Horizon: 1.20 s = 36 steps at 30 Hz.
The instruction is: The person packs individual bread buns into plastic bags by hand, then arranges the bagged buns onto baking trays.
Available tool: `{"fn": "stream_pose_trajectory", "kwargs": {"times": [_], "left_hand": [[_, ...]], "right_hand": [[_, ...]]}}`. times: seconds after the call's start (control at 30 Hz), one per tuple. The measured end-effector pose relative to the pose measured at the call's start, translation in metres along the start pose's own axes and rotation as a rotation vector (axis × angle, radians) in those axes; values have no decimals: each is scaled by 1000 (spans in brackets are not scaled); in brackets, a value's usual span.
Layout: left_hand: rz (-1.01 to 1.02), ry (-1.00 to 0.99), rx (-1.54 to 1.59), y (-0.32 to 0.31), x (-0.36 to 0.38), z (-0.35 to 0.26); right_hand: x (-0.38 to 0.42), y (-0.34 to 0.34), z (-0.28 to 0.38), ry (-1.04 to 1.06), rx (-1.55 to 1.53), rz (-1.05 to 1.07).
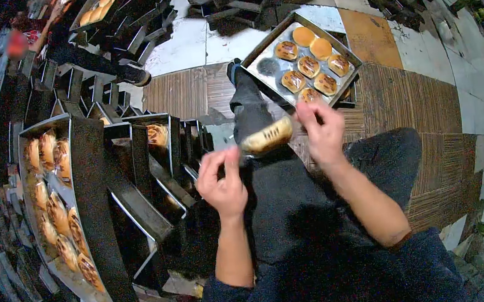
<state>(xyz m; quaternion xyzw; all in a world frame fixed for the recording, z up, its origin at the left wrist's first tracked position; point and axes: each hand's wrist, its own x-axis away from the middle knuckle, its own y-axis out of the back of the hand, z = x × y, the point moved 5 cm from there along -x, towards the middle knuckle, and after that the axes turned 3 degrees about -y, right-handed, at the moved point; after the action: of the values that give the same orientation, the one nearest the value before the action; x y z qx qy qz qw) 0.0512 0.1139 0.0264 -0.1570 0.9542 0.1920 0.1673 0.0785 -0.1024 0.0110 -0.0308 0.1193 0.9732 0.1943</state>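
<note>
A pale bun (pixel 267 137) with dark print on its side hangs over my lap in what looks like clear plastic. My left hand (pixel 220 181) pinches the wrapper at the bun's left end. At the opposite end, the fingers of my right hand (pixel 323 135) are closed on the wrapper. Just beyond my right hand, a metal tray (pixel 276 38) lies tilted beside my foot. It holds several glossy, brown-marked wrapped buns (pixel 308 67) and two plain golden buns (pixel 312 43).
To my left stands a deep tray (pixel 95 199) of wrapped buns (pixel 58 213), with stacked dark metal trays (pixel 140 209) around it. Another bun tray (pixel 100 8) is at the far upper left, near another person's leg (pixel 98 63). Worn tiles and ribbed mats (pixel 423 104) cover the floor.
</note>
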Motion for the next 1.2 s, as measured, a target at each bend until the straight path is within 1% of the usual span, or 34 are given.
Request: {"fn": "stream_pose_trajectory", "kwargs": {"times": [0.03, 0.07, 0.13, 0.17, 0.23, 0.27, 0.33, 0.37, 0.4, 0.47, 0.5, 0.53, 0.57, 0.6, 0.63, 0.67, 0.73, 0.77, 0.8, 0.87, 0.93, 0.97, 1.0, 1.03, 1.07, 1.13, 1.17, 1.2], "left_hand": [[47, 53, 29, 7, 10, -2], [130, 113, 29, 19, 24, 8], [230, 281, 2, 36, 63, 18], [237, 301, -35, 40, 82, 22], [213, 342, -87, 41, 110, 22], [225, 341, -88, 42, 112, 23], [50, 41, -69, 50, 101, 5], [27, -30, -139, 53, 85, -10], [12, -83, -99, 55, 71, -18], [-64, -181, -95, 59, 47, -31], [-130, -220, -35, 60, 35, -50], [-152, -303, 7, 65, 30, -60], [-151, -382, 64, 66, 28, -62], [-147, -456, 122, 66, 28, -62], [-103, -503, 141, 57, 25, -57], [-44, -468, -77, 47, 23, -49], [32, -365, -120, 27, 24, -17], [60, -343, -126, 26, 27, -9], [25, -345, -74, 27, 36, -6], [19, -267, 21, 26, 48, 1], [-10, -274, 46, 21, 46, 4], [7, -290, 65, 17, 43, 5], [28, -301, 84, 14, 41, 5], [53, -310, 62, 5, 34, -1], [50, -360, 83, -8, 25, -7], [-13, -349, -80, -23, 9, -1], [-61, -158, 5, -14, 2, 10], [-112, 30, 90, -5, -4, 22]], "right_hand": [[18, 2, -1, -142, -147, 40], [38, 7, -14, -169, -148, 109], [85, 17, -41, -378, -110, 231], [102, 24, -52, -392, -112, 217], [132, 28, -69, -629, -109, 310], [133, 33, -66, -635, -112, 301], [119, 43, -33, -411, -245, 392], [105, 44, -16, -300, -295, 496], [91, 45, 3, -286, -298, 506], [74, 39, 40, -569, -481, 649], [64, 45, 63, -534, -366, 674], [60, 46, 64, -517, -369, 674], [48, 56, 83, 51, -208, 520], [53, 65, 100, 600, -33, 335], [57, 61, 80, 645, 19, 169], [48, 48, 61, 535, 91, 154], [50, 30, 2, 219, -47, 187], [54, 30, 3, 286, -65, 184], [59, 31, 6, 341, -80, 183], [64, 33, 3, 279, -58, 186], [57, 33, 6, 415, -9, 208], [51, 33, 10, 528, 63, 174], [45, 26, 9, 522, 65, 181], [41, 14, 13, 570, 42, 178], [36, 3, 17, 619, 17, 169], [13, -22, 17, 575, 155, 171], [-3, -18, 8, 358, -62, -36], [-17, -6, 5, 238, -24, -54]]}}
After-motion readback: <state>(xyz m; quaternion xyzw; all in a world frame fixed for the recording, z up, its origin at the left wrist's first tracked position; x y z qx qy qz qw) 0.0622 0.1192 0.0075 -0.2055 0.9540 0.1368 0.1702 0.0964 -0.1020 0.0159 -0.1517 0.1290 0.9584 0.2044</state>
